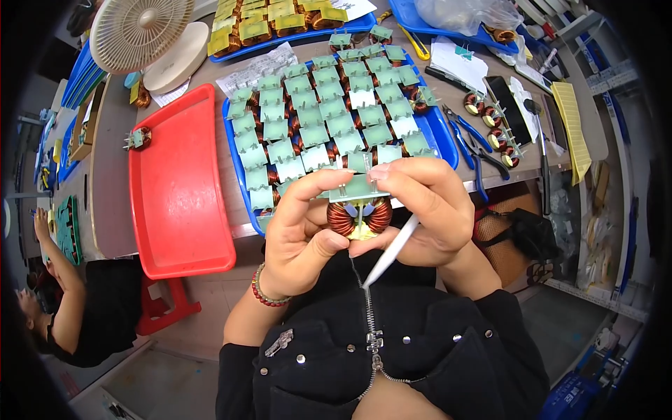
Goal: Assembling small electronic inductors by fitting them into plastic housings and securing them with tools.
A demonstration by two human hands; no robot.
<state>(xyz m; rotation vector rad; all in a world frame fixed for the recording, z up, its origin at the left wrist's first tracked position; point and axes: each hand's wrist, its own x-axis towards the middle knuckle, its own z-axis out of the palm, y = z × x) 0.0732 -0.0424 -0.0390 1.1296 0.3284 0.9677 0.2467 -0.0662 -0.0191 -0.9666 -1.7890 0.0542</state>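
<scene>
So the copper-wound coil (339, 218) with a pale green board on top is up in the air, just in front of the worktop (528, 157) edge and right before the person's chest. Both hands have it: the left hand (301, 227) pinches its left side between thumb and fingers, and the right hand (430, 203) grips the other side, with a white stick (392, 250) also tucked in there, tip slanting down toward the jacket zip. There's some yellow stuff at the coil's bottom.

Right behind is a blue tray (442, 136) packed with rows of similar green-topped pieces. Left of that, a red tray (182, 182) with one lone coil piece (142, 138) at its left edge. Over right: blue-handled pliers (462, 136), then a bunch of loose coils (495, 138). Further back, yellow-topped parts (280, 21) and a fan (145, 38). Co-worker (66, 301) off far left.
</scene>
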